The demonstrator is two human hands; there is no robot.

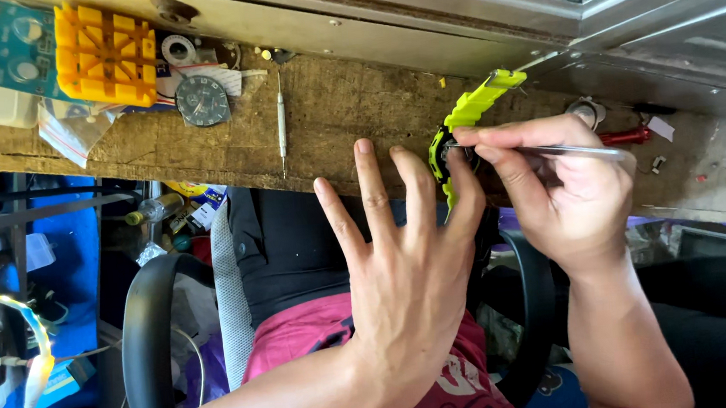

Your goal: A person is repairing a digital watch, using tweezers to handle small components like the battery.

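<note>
I see the neon-yellow watch (462,130) lying at the edge of the worn wooden bench (200,139), its strap pointing up toward the metal frame. My left hand (403,262) has the fingers spread wide; only the forefinger presses on the watch case, the others hold nothing. My right hand (568,190) is closed around thin metal tweezers (551,151), with the tip at the case. I judge the watch light, its resin strap bendy, its small parts fragile, so I would hold it by the case sides. A loose watch dial (202,100) lies well apart.
</note>
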